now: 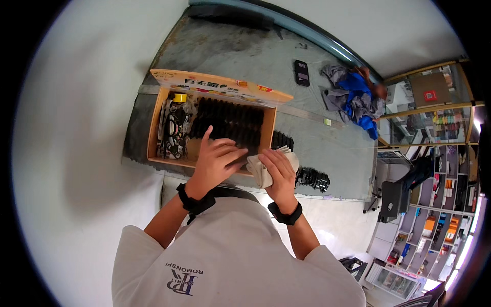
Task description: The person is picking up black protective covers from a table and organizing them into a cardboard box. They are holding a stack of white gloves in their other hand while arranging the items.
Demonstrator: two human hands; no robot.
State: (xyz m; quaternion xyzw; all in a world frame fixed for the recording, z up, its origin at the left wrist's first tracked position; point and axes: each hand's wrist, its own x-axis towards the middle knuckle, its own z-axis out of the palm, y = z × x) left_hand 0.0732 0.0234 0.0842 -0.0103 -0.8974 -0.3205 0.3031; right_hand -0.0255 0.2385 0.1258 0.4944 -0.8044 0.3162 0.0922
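My left hand [218,163] is raised over the front edge of an open cardboard box [153,130], fingers apart and nothing seen in it. In my right hand [279,172] is a folded beige cloth [261,172], held at the box's front right corner. Rows of black items [230,119], too dark to identify, fill much of the box. Its left part holds tangled cables and small parts [174,130] with a yellow roll [179,98] on top. More black pieces stand in a row [283,141] right of the box, and another row [313,179] lies near the table's front edge.
A black phone [302,73] lies on the grey table [307,103] behind the box. Grey and blue cloth [355,94] is heaped at the table's right, near a glass display cabinet [425,111]. A wall borders the left side. A dark chair [395,199] stands beyond the right end.
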